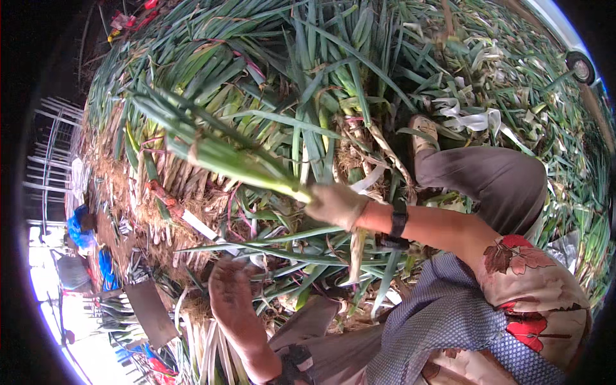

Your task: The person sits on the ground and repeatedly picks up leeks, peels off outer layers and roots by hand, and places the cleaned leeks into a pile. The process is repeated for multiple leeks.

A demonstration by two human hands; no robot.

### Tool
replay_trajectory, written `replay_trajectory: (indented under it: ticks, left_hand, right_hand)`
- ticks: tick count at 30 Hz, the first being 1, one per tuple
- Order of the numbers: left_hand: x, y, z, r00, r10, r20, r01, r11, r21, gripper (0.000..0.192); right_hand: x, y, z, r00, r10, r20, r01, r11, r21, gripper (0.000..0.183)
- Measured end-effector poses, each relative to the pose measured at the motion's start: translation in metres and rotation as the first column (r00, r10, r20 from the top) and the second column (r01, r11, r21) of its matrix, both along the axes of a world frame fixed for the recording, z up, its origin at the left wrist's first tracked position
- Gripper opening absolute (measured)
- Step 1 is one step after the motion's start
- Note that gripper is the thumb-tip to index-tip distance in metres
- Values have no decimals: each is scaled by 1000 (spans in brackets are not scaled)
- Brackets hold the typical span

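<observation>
My right hand (336,207), blurred and apparently in a pale glove, grips a large green onion (231,166) by its white lower end. The green leaves fan up and left over a dense pile of green onions (202,72). Lower down, my left hand (233,288) is raised with its fingers blurred. Just beyond its fingertips lies a long pale tool (199,225) with an orange-red end (165,198), resting over the roots. Whether the left hand touches this tool is unclear. Loose green leaves (298,257) stretch between the hands.
Bundled onions with pink ties surround my legs (491,178). Loose leaves and white strips (474,120) spread to the right. At left are a metal rack (50,159), a person in blue (81,228) and a brown board (150,313). A vehicle wheel (581,68) shows top right.
</observation>
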State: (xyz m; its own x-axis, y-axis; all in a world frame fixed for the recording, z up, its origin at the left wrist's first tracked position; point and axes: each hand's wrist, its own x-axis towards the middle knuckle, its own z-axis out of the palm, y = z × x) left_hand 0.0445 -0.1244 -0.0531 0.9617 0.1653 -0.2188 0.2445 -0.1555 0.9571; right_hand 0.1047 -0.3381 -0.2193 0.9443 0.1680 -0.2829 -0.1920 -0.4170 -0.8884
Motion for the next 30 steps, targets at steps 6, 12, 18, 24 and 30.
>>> replay_trajectory:
  ticks: [6,12,18,24,30]
  left_hand:
    - [10,53,-21,991,130,-21,-132,973,-191,57]
    - [-4,61,6,915,302,266,-242,941,-236,38]
    - [1,60,18,903,386,187,-312,891,-331,48]
    - [-11,22,40,862,470,191,-432,877,-213,37]
    - [-4,60,16,875,431,220,-239,780,-578,16]
  right_hand:
    - [-64,54,78,882,318,348,-369,926,87,43]
    - [-76,94,112,908,295,299,-398,830,391,60]
    - [-36,148,125,936,268,229,-346,576,740,42]
    - [-51,153,128,948,208,239,-311,759,573,45]
    - [-75,143,160,930,45,365,-222,860,459,27]
